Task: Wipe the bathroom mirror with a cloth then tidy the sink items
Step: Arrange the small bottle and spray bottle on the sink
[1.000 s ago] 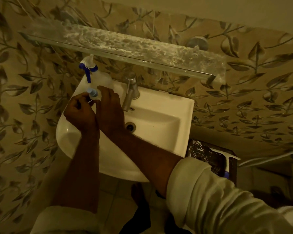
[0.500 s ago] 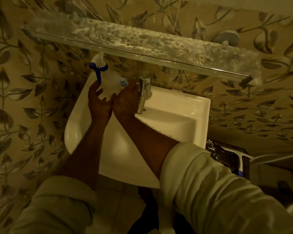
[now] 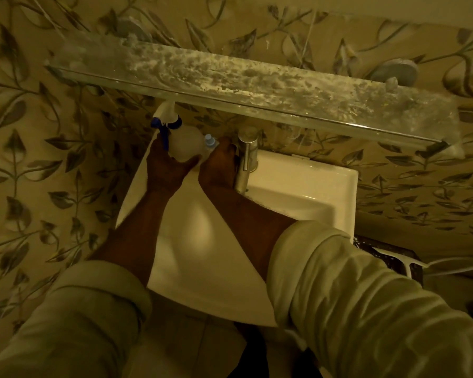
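The sink (image 3: 298, 186) juts from the leaf-patterned wall with a grimy glass shelf (image 3: 257, 85) hanging over its back edge. Judging by the hands' place at the back left corner, the tidying step is in hand, not the wiping; no cloth or mirror shows. The tap (image 3: 246, 159) stands just right of the hands. The left hand (image 3: 167, 170) is curled about the spray bottle (image 3: 185, 145), which sits on the rim under the shelf. The right hand (image 3: 219, 170) reaches to the small bottle (image 3: 209, 141) between sprayer and tap; its grip I cannot tell. Next, I judge, each bottle must settle upright. Room is tight: shelf above, tap beside, rim edge near.
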